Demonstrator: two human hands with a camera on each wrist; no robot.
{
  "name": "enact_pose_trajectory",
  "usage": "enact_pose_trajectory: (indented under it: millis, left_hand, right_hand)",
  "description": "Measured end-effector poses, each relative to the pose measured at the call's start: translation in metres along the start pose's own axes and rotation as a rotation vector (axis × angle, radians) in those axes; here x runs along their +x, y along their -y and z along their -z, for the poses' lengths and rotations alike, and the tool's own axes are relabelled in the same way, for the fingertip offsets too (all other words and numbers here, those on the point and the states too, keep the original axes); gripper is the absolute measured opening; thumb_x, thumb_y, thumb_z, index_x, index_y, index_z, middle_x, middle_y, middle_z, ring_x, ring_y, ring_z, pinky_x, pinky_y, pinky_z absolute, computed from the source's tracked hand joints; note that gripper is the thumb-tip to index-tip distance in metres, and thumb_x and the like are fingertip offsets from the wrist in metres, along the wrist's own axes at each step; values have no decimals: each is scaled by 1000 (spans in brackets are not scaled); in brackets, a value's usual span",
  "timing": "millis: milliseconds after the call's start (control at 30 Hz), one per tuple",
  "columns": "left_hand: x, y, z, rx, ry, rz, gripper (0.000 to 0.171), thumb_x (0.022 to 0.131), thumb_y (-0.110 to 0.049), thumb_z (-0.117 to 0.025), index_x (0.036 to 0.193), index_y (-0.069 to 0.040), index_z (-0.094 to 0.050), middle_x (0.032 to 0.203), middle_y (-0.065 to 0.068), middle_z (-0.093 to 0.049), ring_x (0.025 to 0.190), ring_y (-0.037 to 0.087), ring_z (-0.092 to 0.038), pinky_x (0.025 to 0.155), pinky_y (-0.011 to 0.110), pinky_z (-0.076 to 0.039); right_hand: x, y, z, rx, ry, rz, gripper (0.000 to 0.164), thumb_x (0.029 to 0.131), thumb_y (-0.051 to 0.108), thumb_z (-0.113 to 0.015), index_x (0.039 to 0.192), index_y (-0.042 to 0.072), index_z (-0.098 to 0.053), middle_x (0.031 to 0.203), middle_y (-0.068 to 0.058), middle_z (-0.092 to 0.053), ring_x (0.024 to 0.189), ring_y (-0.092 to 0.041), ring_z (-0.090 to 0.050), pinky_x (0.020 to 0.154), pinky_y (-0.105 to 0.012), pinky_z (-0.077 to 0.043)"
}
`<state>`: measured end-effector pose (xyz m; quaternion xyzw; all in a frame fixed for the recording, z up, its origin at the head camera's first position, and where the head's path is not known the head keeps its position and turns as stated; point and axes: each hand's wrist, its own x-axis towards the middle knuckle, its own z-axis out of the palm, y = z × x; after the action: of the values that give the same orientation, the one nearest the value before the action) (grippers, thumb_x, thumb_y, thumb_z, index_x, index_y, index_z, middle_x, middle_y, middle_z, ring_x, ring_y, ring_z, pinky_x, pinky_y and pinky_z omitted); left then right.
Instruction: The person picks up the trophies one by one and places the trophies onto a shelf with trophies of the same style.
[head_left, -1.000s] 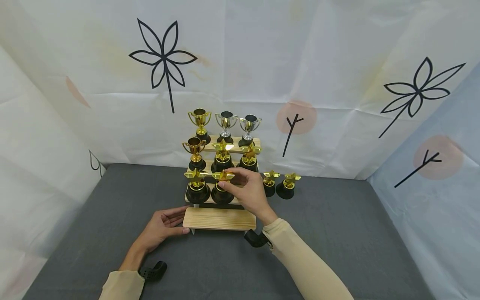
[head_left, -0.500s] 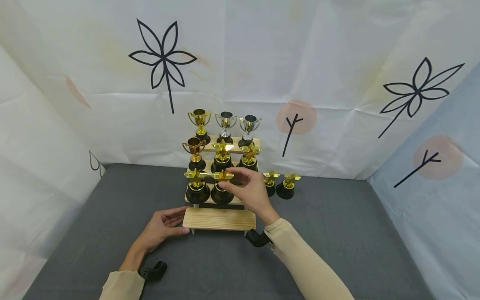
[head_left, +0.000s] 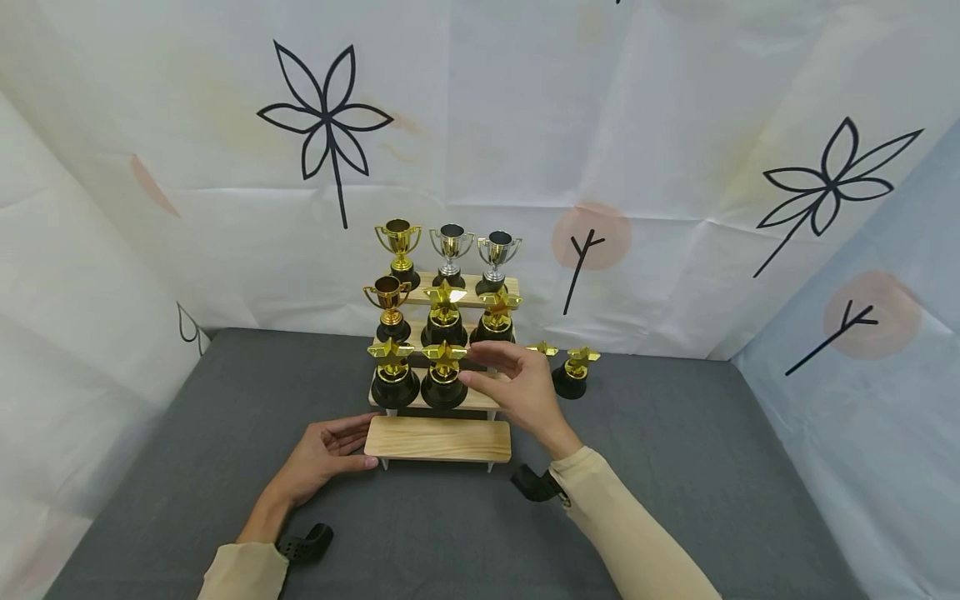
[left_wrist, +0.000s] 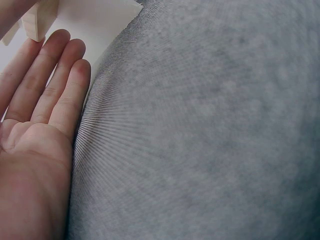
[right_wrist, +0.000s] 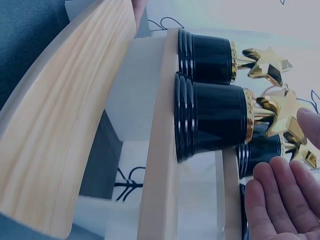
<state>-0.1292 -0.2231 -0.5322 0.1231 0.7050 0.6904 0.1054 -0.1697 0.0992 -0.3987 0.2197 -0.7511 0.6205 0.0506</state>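
Note:
A stepped wooden shelf stand (head_left: 438, 438) holds small trophies. Two gold star trophies with black bases stand upright on its second-lowest step: a left one (head_left: 393, 385) and a middle one (head_left: 444, 390). My right hand (head_left: 528, 392) is just right of the middle star trophy, fingers extended and thumb apart, with nothing in its grasp. In the right wrist view that trophy (right_wrist: 215, 115) stands on its step beyond the fingertips. My left hand (head_left: 330, 458) is at the left end of the bare lowest step, fingers straight and thumb by the front corner. Its fingertips reach the wood edge (left_wrist: 37, 20).
Higher steps carry a gold cup (head_left: 400, 237), two silver cups, a bronze-coloured cup (head_left: 388, 296) and two more star trophies (head_left: 444, 312). On the grey table right of the stand are two star trophies, one (head_left: 573, 379) plain and one partly behind my right hand. A white patterned cloth hangs behind.
My right hand has let go of the middle star trophy and moved right, away from it. The trophy stays on its step. My left hand has not moved.

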Motion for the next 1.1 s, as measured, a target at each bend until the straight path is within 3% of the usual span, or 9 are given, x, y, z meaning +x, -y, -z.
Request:
enact_pose_trajectory:
  millis: [300, 500, 1100]
  left_hand:
    - [0, 1, 0, 3, -6, 1, 74, 82, 3, -82, 145, 15, -45, 141, 37, -49, 119, 6, -62, 103, 25, -52]
    - [1, 1, 0, 0, -9, 11, 75, 81, 3, -82, 145, 15, -44, 142, 37, -48, 118, 6, -62, 103, 25, -52]
    - [0, 0, 0, 1, -6, 2, 75, 82, 4, -82, 145, 15, -44, 142, 38, -48, 119, 6, -62, 103, 26, -52]
  right_hand:
    - [-11, -3, 20, -9, -33, 3, 40, 85, 4, -82, 122, -5, -69, 117, -18, -71, 111, -36, -66, 102, -48, -55]
    - [-17, -3, 36, -22, -56, 19, 41, 85, 2, -82, 123, -6, -68, 118, -19, -70, 112, -34, -66, 103, -46, -54]
    - [-28, -27, 91, -195, -174, -46, 39, 86, 4, -82, 122, -5, -69, 119, -20, -70, 111, -37, -66, 101, -44, -55]
